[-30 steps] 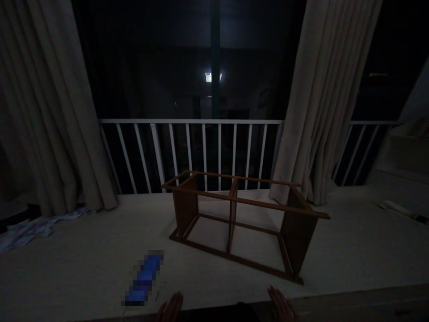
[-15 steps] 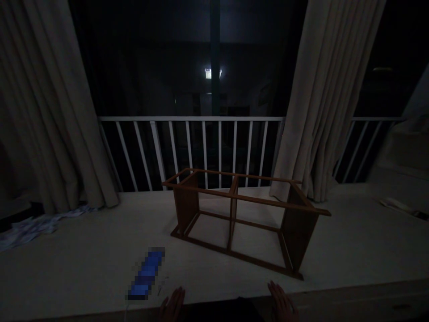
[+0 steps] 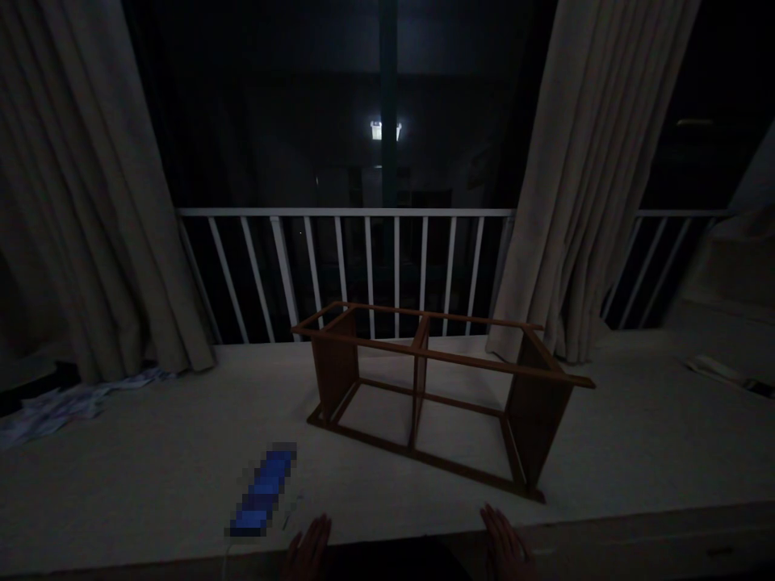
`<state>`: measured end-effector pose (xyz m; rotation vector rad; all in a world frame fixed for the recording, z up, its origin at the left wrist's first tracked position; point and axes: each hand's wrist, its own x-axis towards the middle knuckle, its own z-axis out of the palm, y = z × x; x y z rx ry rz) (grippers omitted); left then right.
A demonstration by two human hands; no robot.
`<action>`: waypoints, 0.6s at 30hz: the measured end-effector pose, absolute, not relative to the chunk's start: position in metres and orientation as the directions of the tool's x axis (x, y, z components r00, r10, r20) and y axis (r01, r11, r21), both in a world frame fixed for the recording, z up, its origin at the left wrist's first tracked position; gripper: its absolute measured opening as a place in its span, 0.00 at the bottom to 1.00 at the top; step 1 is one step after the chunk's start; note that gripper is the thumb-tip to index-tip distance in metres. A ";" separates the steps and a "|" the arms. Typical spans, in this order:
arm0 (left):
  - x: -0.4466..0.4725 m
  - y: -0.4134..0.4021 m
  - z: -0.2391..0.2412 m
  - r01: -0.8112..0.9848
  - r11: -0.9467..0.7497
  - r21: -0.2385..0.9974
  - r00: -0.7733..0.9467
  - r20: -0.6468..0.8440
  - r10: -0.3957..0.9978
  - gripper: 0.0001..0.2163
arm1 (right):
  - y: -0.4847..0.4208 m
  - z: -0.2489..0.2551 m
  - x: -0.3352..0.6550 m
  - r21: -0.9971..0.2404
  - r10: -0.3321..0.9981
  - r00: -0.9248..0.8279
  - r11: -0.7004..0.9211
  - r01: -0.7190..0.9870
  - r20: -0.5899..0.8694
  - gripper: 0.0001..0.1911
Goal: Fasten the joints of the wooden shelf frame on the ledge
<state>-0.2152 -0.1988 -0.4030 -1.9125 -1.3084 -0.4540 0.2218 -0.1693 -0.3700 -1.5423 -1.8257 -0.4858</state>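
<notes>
My left hand (image 3: 308, 547) lies flat at the front edge of the pale surface (image 3: 363, 504), fingers stretched out and holding nothing. Further right, my right hand (image 3: 504, 539) rests at the same edge, also flat with nothing in it. Beyond both hands a brown wooden shelf frame (image 3: 417, 387) lies on its side, with a divider across its middle; neither hand touches it. Left of my left hand is a blue, pixelated oblong thing (image 3: 263, 492) with a thin cord at its near end. A small thin item (image 3: 291, 512) lies between them, too dim to name.
A white railing (image 3: 345, 213) runs behind the surface, before a dark window. Curtains (image 3: 163, 307) hang on both sides. Papers (image 3: 66, 403) lie at the far left. A dim pale object (image 3: 726, 371) lies at the right.
Both hands have shifted very slightly to the left in view, and so has the shelf frame, by a small amount. Otherwise the scene looks the same.
</notes>
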 end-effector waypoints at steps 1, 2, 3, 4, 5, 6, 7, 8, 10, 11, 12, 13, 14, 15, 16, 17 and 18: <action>-0.215 -0.199 -0.402 0.901 -0.186 -0.393 0.417 0.658 0.627 0.26 | -0.168 -0.375 0.223 -0.136 0.706 -0.062 0.222 0.966 0.706 0.34; -0.214 -0.199 -0.401 0.901 -0.184 -0.394 0.416 0.656 0.630 0.26 | -0.166 -0.379 0.225 -0.122 0.700 -0.069 0.220 0.968 0.711 0.35; -0.213 -0.200 -0.401 0.904 -0.177 -0.389 0.407 0.655 0.637 0.26 | -0.165 -0.385 0.226 -0.104 0.691 -0.081 0.222 0.970 0.718 0.35; -0.212 -0.200 -0.401 0.911 -0.167 -0.377 0.389 0.651 0.651 0.27 | -0.164 -0.390 0.228 -0.081 0.682 -0.100 0.228 0.970 0.725 0.36; -0.212 -0.200 -0.402 0.918 -0.159 -0.364 0.372 0.647 0.665 0.28 | -0.162 -0.395 0.230 -0.059 0.675 -0.117 0.231 0.971 0.729 0.36; -0.212 -0.200 -0.404 0.923 -0.155 -0.352 0.359 0.645 0.674 0.28 | -0.161 -0.399 0.231 -0.036 0.672 -0.135 0.235 0.971 0.728 0.37; -0.212 -0.200 -0.405 0.928 -0.153 -0.340 0.349 0.648 0.677 0.29 | -0.160 -0.403 0.232 -0.018 0.671 -0.148 0.234 0.972 0.727 0.37; -0.213 -0.199 -0.407 0.931 -0.155 -0.330 0.344 0.649 0.679 0.29 | -0.159 -0.407 0.233 -0.005 0.673 -0.155 0.230 0.973 0.724 0.38; -0.215 -0.198 -0.409 0.931 -0.167 -0.324 0.346 0.642 0.685 0.28 | -0.157 -0.411 0.235 0.007 0.676 -0.157 0.219 0.976 0.720 0.39; -0.217 -0.198 -0.409 0.928 -0.174 -0.330 0.354 0.634 0.687 0.27 | -0.157 -0.412 0.235 0.007 0.676 -0.156 0.217 0.976 0.720 0.39; -0.218 -0.198 -0.408 0.921 -0.184 -0.343 0.369 0.621 0.691 0.26 | -0.156 -0.413 0.236 0.007 0.675 -0.156 0.218 0.976 0.721 0.39; -0.219 -0.199 -0.407 0.911 -0.196 -0.362 0.391 0.611 0.688 0.25 | -0.156 -0.413 0.236 0.007 0.675 -0.158 0.221 0.975 0.721 0.39; -0.220 -0.199 -0.406 0.899 -0.208 -0.385 0.416 0.606 0.678 0.24 | -0.156 -0.413 0.237 0.008 0.674 -0.163 0.227 0.974 0.720 0.39; -0.219 -0.199 -0.406 0.890 -0.214 -0.403 0.434 0.603 0.670 0.24 | -0.156 -0.412 0.237 0.009 0.674 -0.169 0.233 0.972 0.719 0.39; -0.219 -0.199 -0.405 0.885 -0.215 -0.412 0.443 0.607 0.659 0.24 | -0.156 -0.410 0.236 0.008 0.674 -0.172 0.238 0.971 0.718 0.39; -0.218 -0.199 -0.405 0.889 -0.209 -0.408 0.437 0.616 0.655 0.24 | -0.157 -0.408 0.236 0.000 0.678 -0.166 0.237 0.972 0.716 0.39; -0.216 -0.199 -0.405 0.897 -0.199 -0.394 0.421 0.629 0.654 0.25 | -0.158 -0.404 0.234 -0.013 0.681 -0.152 0.230 0.973 0.717 0.39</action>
